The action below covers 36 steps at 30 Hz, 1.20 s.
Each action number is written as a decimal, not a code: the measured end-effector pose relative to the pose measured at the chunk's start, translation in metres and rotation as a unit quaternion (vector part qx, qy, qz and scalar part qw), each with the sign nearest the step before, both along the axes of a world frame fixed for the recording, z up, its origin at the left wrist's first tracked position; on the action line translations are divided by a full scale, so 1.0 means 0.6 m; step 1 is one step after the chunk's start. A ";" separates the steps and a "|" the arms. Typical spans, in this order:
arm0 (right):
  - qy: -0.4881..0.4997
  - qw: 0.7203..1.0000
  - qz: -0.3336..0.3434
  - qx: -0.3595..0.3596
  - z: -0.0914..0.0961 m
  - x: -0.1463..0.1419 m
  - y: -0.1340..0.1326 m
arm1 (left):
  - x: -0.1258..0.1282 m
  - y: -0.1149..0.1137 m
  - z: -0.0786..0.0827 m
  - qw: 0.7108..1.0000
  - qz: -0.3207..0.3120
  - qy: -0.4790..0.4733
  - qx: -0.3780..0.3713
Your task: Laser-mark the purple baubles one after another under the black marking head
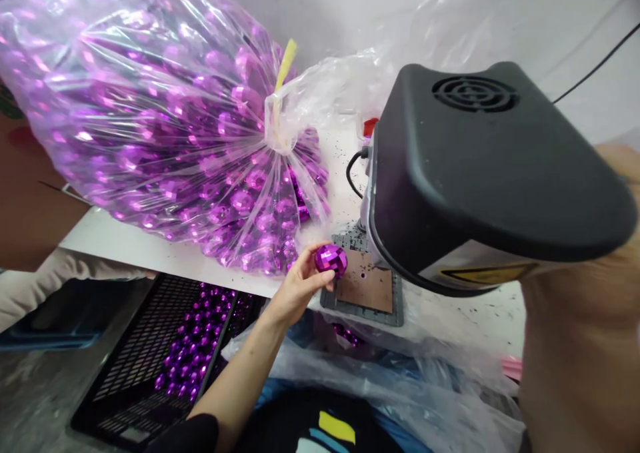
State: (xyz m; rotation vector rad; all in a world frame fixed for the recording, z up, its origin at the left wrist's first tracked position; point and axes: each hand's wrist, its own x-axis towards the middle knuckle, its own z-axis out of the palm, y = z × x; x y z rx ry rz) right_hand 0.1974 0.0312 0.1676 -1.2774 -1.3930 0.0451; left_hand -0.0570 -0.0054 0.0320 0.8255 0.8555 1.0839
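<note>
My left hand (300, 285) pinches a shiny purple faceted ball (331, 260) at the front edge of a white table (150, 250). The ball sits just left of a small machine's grey base plate (364, 286) with a brown pad. The machine's black head (480, 173) looms above it. My right arm (580, 346) rises at the right behind the machine; its hand is hidden. A big clear bag (165, 120) stuffed with purple balls, tied with a yellow strip, lies on the table to the left.
A black slotted crate (150, 346) holding several purple balls stands below the table edge. Crumpled clear plastic (400, 386) lies across my lap. A black cable (595, 66) runs over the table at the far right. A brown carton (25, 200) stands left.
</note>
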 end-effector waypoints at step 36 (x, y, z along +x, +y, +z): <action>0.042 0.999 0.021 0.003 0.010 -0.013 -0.003 | 0.109 -0.003 -0.074 0.869 -0.017 0.429 0.245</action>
